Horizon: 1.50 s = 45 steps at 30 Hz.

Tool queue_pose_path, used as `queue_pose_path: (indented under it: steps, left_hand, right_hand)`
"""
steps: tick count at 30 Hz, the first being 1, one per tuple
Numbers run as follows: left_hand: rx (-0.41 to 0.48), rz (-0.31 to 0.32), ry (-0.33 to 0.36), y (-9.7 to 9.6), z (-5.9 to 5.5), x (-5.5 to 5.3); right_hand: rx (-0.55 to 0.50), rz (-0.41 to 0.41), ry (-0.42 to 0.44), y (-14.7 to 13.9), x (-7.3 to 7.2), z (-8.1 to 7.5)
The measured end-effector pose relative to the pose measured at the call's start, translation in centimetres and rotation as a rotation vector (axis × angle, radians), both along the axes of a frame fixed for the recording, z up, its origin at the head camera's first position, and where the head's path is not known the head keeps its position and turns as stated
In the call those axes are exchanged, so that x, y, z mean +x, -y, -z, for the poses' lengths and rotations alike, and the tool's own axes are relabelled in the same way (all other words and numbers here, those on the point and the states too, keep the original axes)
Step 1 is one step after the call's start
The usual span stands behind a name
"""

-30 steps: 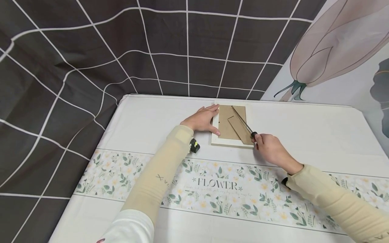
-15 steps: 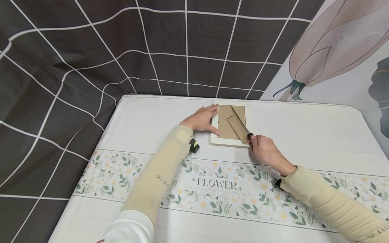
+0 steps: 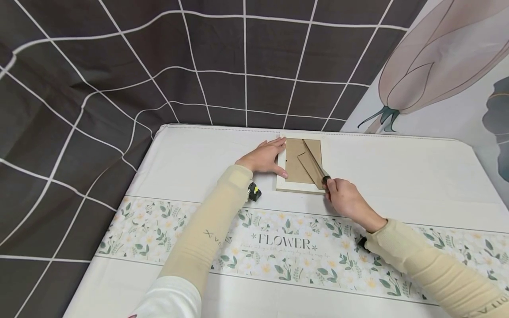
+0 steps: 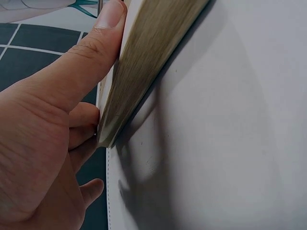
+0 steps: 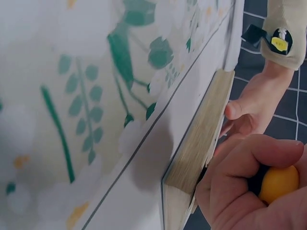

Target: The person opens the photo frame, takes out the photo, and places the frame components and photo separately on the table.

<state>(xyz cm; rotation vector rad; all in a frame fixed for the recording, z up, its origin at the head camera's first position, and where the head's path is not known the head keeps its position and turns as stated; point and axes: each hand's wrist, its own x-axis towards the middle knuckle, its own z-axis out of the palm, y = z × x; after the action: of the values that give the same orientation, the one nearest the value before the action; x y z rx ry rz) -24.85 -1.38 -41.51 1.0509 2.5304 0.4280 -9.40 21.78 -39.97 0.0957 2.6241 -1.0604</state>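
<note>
A picture frame (image 3: 281, 185) with a white back rim and wood-grain sides lies face down on the table, its brown backing board (image 3: 293, 170) showing. A slanted stand flap (image 3: 309, 166) sits on the board. My left hand (image 3: 264, 158) rests spread on the frame's left side, thumb near the front corner. My right hand (image 3: 345, 196) grips a screwdriver, whose yellow handle end (image 5: 279, 184) shows in the right wrist view. The screwdriver's shaft (image 3: 314, 159) slants across the board, its tip at the board's far edge. Whether the tip touches there is too small to tell.
A white tablecloth (image 3: 199, 163) with a printed flower band (image 3: 286, 243) covers the table. Behind it hangs a dark cloth (image 3: 214, 48) with white grid lines. A flower-patterned wall covering (image 3: 421, 75) is at the right. Wrist cameras sit on both sleeves.
Over the second my right hand and the screwdriver's handle have shifted a little left, closer over the frame's near right corner. The tip stays at the far edge, and my left hand keeps its place.
</note>
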Motion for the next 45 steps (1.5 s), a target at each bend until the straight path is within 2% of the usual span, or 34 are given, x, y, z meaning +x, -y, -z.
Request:
queue_pose_path:
  steps: [10, 16, 34, 45]
  left_hand:
    - [-0.001, 0.001, -0.003, 0.0, 0.0, 0.0]
    - [0.006, -0.004, -0.001, 0.1, -0.1, -0.1]
    - [-0.009, 0.025, -0.023, -0.2, -0.2, 0.0]
    - [-0.018, 0.03, -0.013, -0.3, -0.3, 0.0]
  right_hand:
    - [-0.244, 0.104, 0.109, 0.5, 0.2, 0.4]
    - [-0.323, 0.108, 0.123, 1.3, 0.3, 0.7]
    - [-0.413, 0.181, 0.14, 2.2, 0.6, 1.0]
    - [-0.42, 0.2, 0.142, 2.2, 0.5, 1.1]
